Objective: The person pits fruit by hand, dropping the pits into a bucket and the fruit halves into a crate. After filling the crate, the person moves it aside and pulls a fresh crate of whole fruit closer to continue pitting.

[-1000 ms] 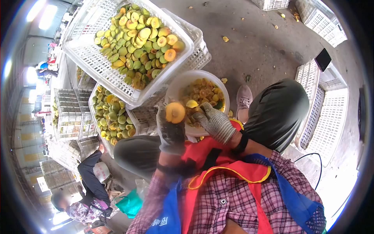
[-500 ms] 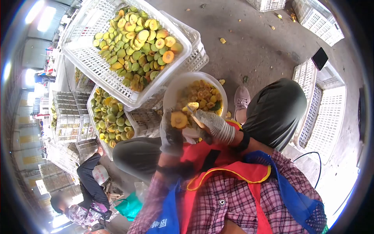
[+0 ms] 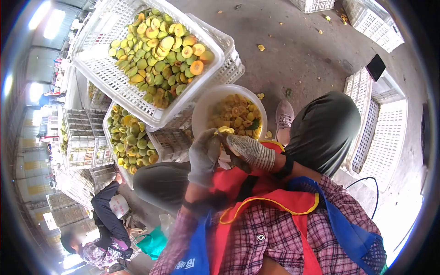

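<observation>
My left hand [image 3: 205, 156], in a grey glove, is closed with its fingertips around a yellow peach piece [image 3: 225, 130]. Against it presses my right hand [image 3: 253, 151], in a striped white glove. Its fingers are curled around a slim blade-like tool, seen half a second ago and now mostly hidden between the hands. Both hands are over the near rim of a white round bucket [image 3: 200, 106] with orange-brown fruit pieces [image 3: 239, 112] inside.
A white crate [image 3: 98, 55] of halved peaches [image 3: 160, 50] stands on stacked crates at the upper left, with another peach-filled crate [image 3: 153, 140] below. A white crate [image 3: 387, 133] is at right, a dark phone-like slab [image 3: 376, 68] on its edge. Another person [image 3: 103, 238] sits lower left.
My hands have come together. The left has turned inward, hiding the cut face of the peach half it showed. The tool between the hands has dropped from sight.
</observation>
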